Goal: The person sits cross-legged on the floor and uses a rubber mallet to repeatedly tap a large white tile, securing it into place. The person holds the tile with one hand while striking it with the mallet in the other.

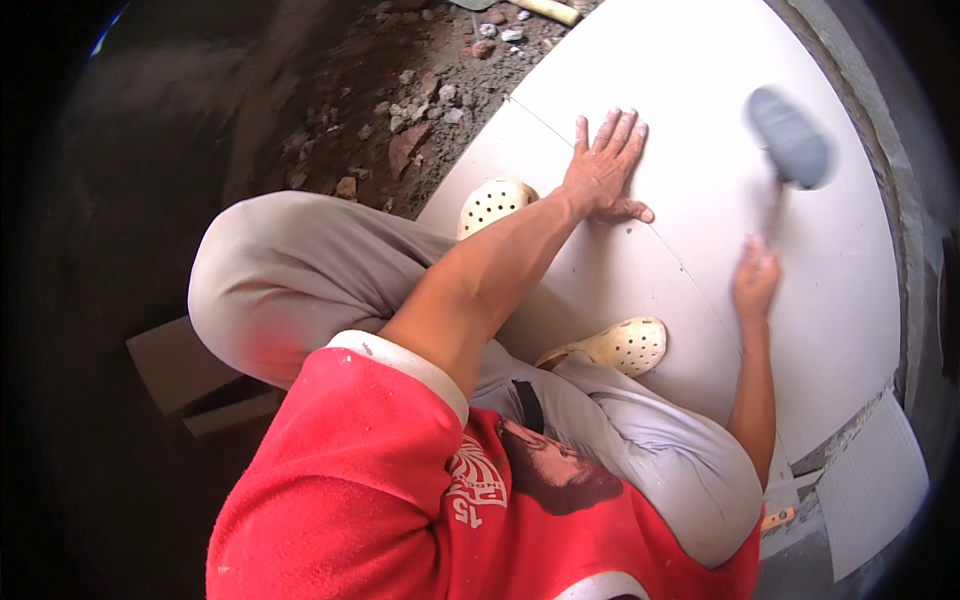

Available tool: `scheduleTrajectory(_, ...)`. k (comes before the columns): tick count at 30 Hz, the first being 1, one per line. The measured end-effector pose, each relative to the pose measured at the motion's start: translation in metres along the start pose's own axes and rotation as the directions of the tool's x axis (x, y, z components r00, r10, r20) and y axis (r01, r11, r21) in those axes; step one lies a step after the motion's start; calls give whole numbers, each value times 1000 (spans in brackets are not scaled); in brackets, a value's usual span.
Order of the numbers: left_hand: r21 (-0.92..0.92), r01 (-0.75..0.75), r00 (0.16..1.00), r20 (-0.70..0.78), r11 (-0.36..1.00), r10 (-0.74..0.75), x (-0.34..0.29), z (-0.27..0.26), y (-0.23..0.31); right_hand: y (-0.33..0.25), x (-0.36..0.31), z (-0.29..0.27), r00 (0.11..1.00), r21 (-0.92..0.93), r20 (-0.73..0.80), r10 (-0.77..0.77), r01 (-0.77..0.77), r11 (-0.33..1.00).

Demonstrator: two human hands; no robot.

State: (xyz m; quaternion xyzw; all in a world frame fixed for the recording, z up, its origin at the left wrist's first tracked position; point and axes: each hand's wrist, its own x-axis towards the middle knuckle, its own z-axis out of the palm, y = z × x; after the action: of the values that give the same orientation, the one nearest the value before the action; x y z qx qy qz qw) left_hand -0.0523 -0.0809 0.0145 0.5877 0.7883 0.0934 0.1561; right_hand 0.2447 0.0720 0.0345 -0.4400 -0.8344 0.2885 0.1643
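My left hand (607, 170) lies on the white floor tiles (690, 90), fingers spread, close to the thin joint line between two of them. To its right, my right hand (756, 280) is wrapped round the handle of a mallet (790, 138) with a dark grey head. The mallet head is smeared by motion, held over the tile on the right. Whether it touches the tile I cannot tell. Both of my feet, in cream clogs with holes, rest on the tiles below my left hand.
Rubble and broken stones (410, 130) lie along the tiles' left edge. A pale yellow handle (548, 10) shows at the top. At lower right are a ribbed tile piece (872, 485) and an orange tool end (777, 519). A grey strip (880, 130) borders the tiles on the right.
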Motion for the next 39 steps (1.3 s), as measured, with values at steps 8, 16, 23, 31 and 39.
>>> scheduleTrajectory(8,-5,-5,997,82,1000,6,7,5,-6,-83,105,-126,995,614,-81,65,-1,789)
scheduleTrajectory(16,-27,72,981,181,997,-66,7,-1,1,-53,57,-28,925,-94,-107,-365,356,930)
scheduleTrajectory(23,-44,55,989,143,997,-48,9,-9,3,-65,82,-62,1000,279,-24,-12,18,960)
scheduleTrajectory(31,-57,71,984,166,996,-60,8,-12,6,-115,147,-107,938,711,-248,-242,346,612)
scheduleTrajectory(39,-68,77,986,154,995,-66,3,-14,8,-69,104,-6,996,76,12,-94,92,993)
